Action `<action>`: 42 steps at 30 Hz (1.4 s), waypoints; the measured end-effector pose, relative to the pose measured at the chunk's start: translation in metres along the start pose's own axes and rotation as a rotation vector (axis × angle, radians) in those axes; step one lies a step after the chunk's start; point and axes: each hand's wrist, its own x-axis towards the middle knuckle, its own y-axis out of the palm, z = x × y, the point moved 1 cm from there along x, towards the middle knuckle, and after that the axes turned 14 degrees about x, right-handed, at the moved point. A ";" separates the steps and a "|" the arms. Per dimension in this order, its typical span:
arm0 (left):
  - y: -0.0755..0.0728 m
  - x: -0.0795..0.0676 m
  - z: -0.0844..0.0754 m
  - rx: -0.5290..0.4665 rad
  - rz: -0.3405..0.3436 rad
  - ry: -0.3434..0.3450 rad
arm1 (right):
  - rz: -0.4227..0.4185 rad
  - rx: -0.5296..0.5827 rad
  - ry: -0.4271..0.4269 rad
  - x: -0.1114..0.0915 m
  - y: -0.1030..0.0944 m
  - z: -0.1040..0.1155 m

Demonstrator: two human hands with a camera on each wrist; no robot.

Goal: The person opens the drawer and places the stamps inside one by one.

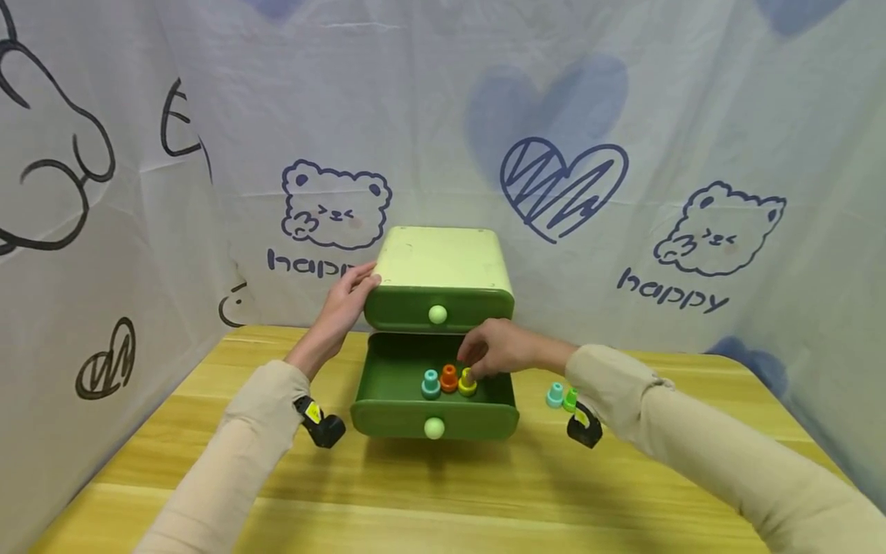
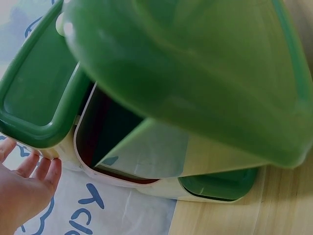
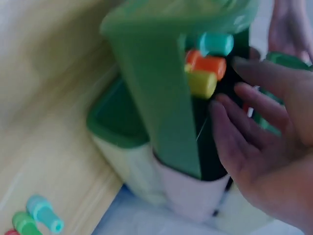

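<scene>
A small drawer cabinet [image 1: 443, 258] with a pale yellow-green top has its middle drawer [image 1: 394, 420] pulled out. Inside that drawer, a turquoise peg [image 1: 431, 385], an orange peg [image 1: 449, 379] and a yellow peg [image 1: 466, 387] stand in a row. My right hand [image 1: 505, 346] hovers over the drawer's right side; in the right wrist view its thumb and fingers are spread just off the yellow peg [image 3: 202, 84], with nothing between them. My left hand [image 1: 344, 302] steadies the cabinet, its extended fingers [image 2: 43, 169] against the left side by the top drawer.
On the wooden table [image 1: 332, 508], right of the cabinet, stand a light turquoise peg [image 1: 555, 395] and a green peg [image 1: 571, 398], the latter partly behind the right wrist camera [image 1: 584, 425]. A bit of red shows beside them in the right wrist view. A printed cloth [image 1: 443, 115] hangs behind.
</scene>
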 end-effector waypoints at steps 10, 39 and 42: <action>-0.001 0.002 0.002 0.008 -0.011 -0.005 | -0.284 0.105 -0.186 -0.035 0.038 0.028; 0.002 0.001 0.003 0.002 -0.001 0.009 | -0.562 0.249 -0.044 -0.047 0.137 0.008; 0.001 0.002 0.003 -0.001 -0.001 0.012 | -0.605 0.226 -0.058 -0.044 0.137 0.009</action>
